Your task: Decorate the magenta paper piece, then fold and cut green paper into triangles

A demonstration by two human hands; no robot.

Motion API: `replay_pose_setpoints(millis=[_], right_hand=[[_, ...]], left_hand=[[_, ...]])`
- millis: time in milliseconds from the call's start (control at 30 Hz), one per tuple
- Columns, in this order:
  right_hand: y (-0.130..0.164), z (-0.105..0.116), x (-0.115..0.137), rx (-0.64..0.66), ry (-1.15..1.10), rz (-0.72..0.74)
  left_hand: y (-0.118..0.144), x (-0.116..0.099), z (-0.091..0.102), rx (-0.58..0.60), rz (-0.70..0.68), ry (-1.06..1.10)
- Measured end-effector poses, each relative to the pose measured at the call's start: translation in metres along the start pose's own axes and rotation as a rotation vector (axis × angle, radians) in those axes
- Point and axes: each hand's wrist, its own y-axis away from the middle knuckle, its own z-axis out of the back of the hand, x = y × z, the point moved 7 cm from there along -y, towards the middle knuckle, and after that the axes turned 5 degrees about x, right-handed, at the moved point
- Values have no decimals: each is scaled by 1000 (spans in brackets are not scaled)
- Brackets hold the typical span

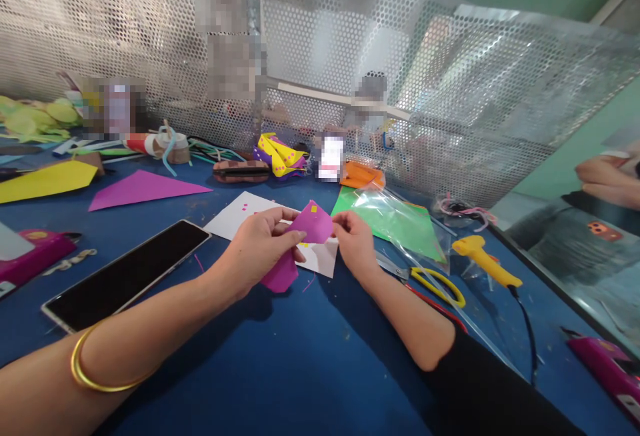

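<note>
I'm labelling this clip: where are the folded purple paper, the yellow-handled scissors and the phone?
folded purple paper (314, 224), head view, on its upper flap.
yellow-handled scissors (440, 284), head view, on the yellow handle loop.
phone (125, 273), head view, on the middle of its dark screen.

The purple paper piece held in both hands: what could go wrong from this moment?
1. The purple paper piece is pinched by the left hand and the right hand at opposite edges; pulling apart might tear it.
2. The small yellow square stuck on it could rub off under the fingers.
3. The scissors lie near the right forearm, which might knock them.
</note>
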Motion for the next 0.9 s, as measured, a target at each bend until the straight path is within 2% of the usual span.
replay_pose_setpoints(millis=[133,233,333,433,700,900], right_hand=[[0,39,25,-148,-148,55],[8,53,52,-152,-246,145],[20,47,76,-30,-261,254],[32,36,87,47,-171,324],[45,27,95,21,106,461],[58,22,112,-41,406,697]], left_hand=[[-2,-1,2,-20,-24,-26],[-1,-3,1,-15,-33,1],[-1,-4,2,-36,-58,55],[-2,-3,1,-49,-73,86],[0,-1,-5,-16,-58,-86],[0,-1,-6,7,-61,-141]])
